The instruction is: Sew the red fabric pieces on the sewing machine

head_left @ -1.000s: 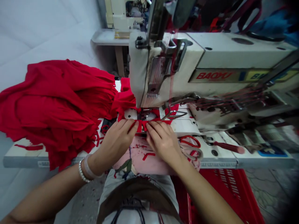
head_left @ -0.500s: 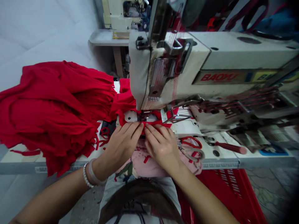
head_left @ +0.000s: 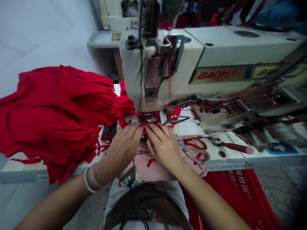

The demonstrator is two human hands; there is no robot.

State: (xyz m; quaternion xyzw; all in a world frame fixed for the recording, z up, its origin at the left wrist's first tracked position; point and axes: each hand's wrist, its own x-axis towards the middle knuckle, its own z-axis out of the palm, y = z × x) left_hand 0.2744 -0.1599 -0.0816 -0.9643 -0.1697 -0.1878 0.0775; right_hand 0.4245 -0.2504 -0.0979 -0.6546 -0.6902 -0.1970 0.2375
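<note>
Across the middle of the view, work table (head_left: pixel 233 156): we saw its pale top and grey front edge run nearly from side to side.
Sewing machine (head_left: pixel 227 40): we noted a white body on the table's right part, lettered BAOYU, with red threads (head_left: pixel 170 80) down its front.
Heap of red cloth (head_left: pixel 57 108): we found it piled on the left of the table, its ragged lower edge hanging over the front.
Red basket (head_left: pixel 259 195): we saw it below the table, to the right of the lap.
Pink cloth (head_left: pixel 153 172): we recorded it at the table's front edge, under the forearms.
Red workpiece (head_left: pixel 122 122): we placed it at the needle area, part of it beneath both sets of fingertips.
Left hand (head_left: pixel 126 143): we saw fingers laid close together, tips down on the workpiece; thumb hidden, so we could not tell whether it pinched.
Right hand (head_left: pixel 164 143): we observed the same posture, tips just beside the left's; pinch likewise undetermined.
Screwdriver (head_left: pixel 236 148): we logged its red handle lying right of the scissors (head_left: pixel 187 150).
Beaded bracelet (head_left: pixel 87 182): we saw it on the left wrist.
Scraps (head_left: pixel 151 162): we noted red bits on the pink cloth.
</note>
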